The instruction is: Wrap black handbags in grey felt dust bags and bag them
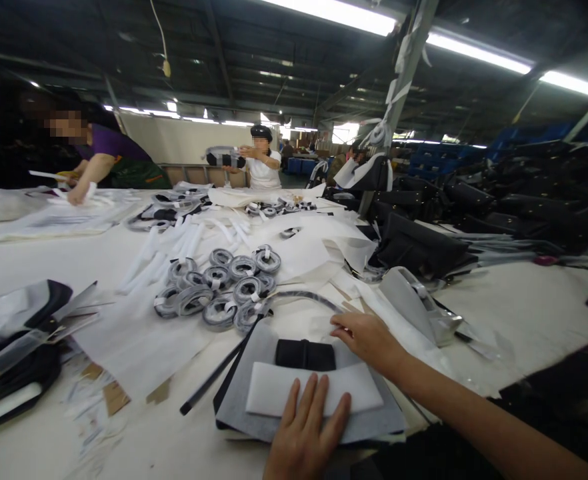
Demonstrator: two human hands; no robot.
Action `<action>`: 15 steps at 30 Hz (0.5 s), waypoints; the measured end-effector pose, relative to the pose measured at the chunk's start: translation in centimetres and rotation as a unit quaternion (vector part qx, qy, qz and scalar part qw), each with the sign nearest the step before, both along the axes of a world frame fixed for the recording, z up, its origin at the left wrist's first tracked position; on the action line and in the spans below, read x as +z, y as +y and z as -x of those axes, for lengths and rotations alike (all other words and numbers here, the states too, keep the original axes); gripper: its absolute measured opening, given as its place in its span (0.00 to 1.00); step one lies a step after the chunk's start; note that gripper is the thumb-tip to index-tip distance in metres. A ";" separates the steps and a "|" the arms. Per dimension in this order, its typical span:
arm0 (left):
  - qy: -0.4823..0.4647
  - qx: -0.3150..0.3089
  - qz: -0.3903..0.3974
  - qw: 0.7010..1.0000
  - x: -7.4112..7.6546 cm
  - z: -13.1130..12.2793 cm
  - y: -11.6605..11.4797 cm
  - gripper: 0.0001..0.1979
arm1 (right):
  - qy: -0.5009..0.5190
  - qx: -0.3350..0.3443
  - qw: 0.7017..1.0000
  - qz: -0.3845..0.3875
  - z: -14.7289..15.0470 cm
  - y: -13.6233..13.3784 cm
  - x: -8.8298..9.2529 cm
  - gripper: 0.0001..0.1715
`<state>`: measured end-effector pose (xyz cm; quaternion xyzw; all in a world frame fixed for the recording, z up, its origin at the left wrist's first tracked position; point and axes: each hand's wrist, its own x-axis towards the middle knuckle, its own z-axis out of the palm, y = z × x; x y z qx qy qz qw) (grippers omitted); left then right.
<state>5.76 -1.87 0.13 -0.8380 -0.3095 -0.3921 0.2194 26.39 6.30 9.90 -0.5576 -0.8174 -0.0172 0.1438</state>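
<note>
In front of me lies a black bag, mostly covered by a sheet of grey paper. A black panel with a raised band sits on the paper. Across the paper's lower half rests a white foam strip. My left hand presses flat on this strip with fingers spread. My right hand hovers at the far right corner, fingertips pinched together; what they hold, if anything, I cannot make out. Beyond the bag arches a plastic-wrapped handle. A dark strap runs off its left side.
Several coiled, wrapped straps lie beyond the bag. White foam tubes and paper sheets are to the left. Black bags stand at right, another bag at left. Two co-workers work across the table.
</note>
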 end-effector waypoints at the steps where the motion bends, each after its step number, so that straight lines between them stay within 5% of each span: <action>1: 0.001 0.001 0.002 1.000 0.0 0.0 0.0 0.20 | 0.007 0.002 1.000 0.000 0.0 -0.7 0.0 0.06; 15: 0.087 0.000 0.036 0.996 0.3 1.1 -0.4 0.22 | -0.102 -0.007 0.993 -0.054 1.0 -8.9 0.3 0.11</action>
